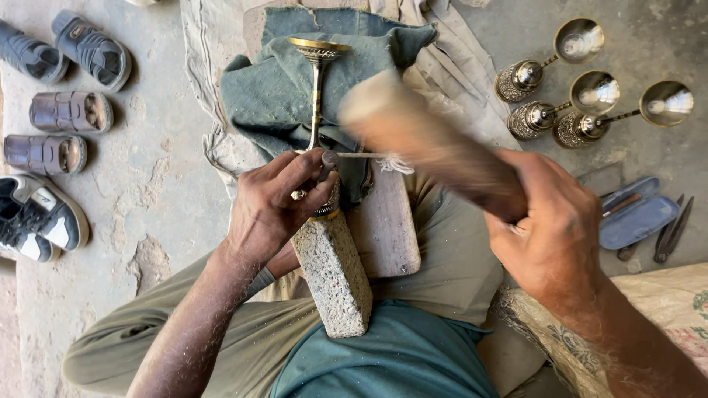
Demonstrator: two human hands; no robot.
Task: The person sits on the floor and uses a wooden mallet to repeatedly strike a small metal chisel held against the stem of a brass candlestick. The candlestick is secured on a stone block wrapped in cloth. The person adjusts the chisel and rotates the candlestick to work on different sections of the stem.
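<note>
Five shoes (55, 133) lie on the rough concrete well left of the stone block (333, 271). The left hand (276, 203) curls shut around a slim metal punch (326, 163) and steadies the brass goblet (317, 96), which rests above the block on green cloth (273, 96). Right of the block, the right hand (549, 236) grips a blurred wooden mallet (428, 144). Three engraved goblets (582, 96) lie farther right, above a blue case (636, 215).
</note>
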